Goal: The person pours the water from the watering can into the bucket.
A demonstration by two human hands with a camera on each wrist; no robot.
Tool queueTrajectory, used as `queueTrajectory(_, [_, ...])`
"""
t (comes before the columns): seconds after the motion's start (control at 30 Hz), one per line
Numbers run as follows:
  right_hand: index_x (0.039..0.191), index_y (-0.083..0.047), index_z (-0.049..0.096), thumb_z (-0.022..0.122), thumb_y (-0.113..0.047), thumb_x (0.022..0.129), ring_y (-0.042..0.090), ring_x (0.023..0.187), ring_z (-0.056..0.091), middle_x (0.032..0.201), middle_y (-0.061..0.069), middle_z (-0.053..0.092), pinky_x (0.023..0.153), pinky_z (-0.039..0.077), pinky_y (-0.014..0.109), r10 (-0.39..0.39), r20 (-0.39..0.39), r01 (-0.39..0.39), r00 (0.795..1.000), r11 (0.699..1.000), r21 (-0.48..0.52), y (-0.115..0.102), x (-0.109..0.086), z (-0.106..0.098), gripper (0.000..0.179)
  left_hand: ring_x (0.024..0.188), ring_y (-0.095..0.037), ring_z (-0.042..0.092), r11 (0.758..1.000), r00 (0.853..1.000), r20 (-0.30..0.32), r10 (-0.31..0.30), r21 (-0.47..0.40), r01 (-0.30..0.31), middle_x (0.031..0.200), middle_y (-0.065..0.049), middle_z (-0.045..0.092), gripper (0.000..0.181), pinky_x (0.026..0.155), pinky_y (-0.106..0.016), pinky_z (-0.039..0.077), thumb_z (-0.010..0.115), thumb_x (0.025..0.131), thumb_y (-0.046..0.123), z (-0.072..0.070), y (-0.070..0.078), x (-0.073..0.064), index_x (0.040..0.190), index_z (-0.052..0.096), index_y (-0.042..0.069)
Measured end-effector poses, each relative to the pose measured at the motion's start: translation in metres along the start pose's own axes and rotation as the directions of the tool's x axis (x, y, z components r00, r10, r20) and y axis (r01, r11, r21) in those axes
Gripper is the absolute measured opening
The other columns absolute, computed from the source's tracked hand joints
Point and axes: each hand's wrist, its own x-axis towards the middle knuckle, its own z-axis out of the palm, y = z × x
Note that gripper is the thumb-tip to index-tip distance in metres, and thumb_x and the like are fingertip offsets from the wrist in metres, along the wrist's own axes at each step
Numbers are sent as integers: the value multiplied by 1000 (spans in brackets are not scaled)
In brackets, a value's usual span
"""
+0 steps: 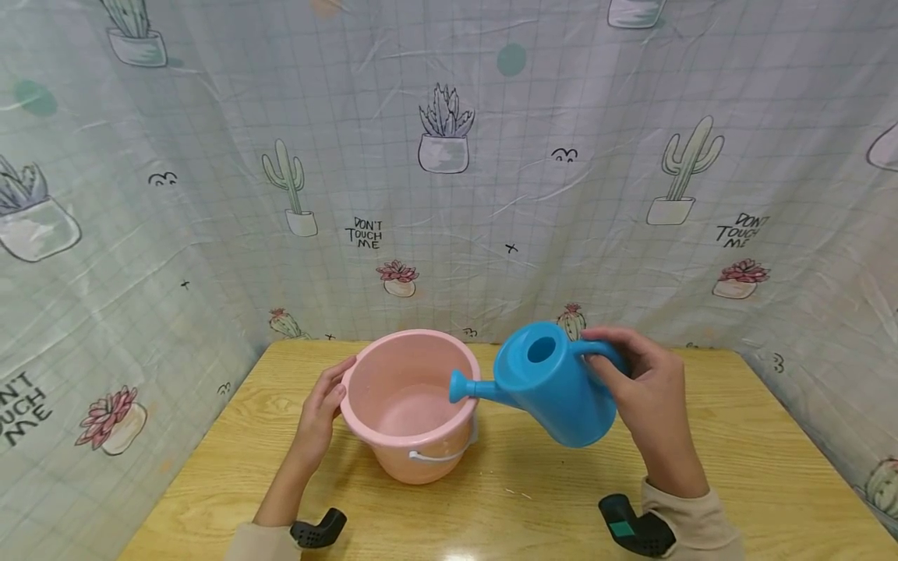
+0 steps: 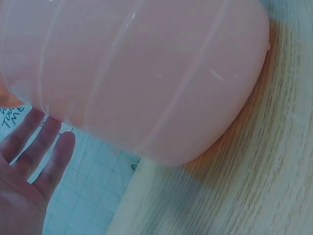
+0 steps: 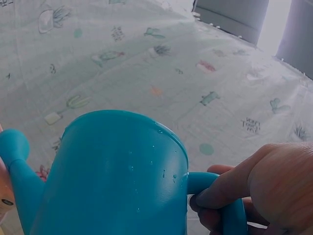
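Observation:
A blue watering can [image 1: 561,397] is tilted to the left, its spout head [image 1: 459,386] over the right rim of a pink bucket [image 1: 414,436]. My right hand [image 1: 648,386] grips the can's handle [image 3: 234,215], fingers curled round it. Water drops dot the can's side in the right wrist view. Against the bucket's left rim rests my left hand [image 1: 319,413], its fingers fairly straight along the outside. In the left wrist view those fingers [image 2: 58,156] reach up beside the bucket wall. The bucket's white handle [image 1: 445,456] hangs down at its front.
The bucket stands on a wooden table [image 1: 547,506] with a few small wet spots [image 1: 517,492] in front of it. A cloth [image 1: 491,202] printed with potted plants hangs behind the table and along both sides. Black straps with devices [image 1: 634,530] sit at both wrists.

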Motion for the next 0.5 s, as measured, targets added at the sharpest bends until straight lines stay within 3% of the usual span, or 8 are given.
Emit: queueTrajectory(0.5, [113, -7, 69, 65, -8, 91, 3, 98, 64, 104, -16, 67, 86, 48, 13, -5, -3, 5, 1000, 1000, -9, 0, -2, 0, 23, 122, -1, 53, 1000, 1000, -12, -5, 1, 5, 145, -8, 49, 43, 91, -17, 48, 33, 104, 12, 1, -1, -1, 145, 42, 9])
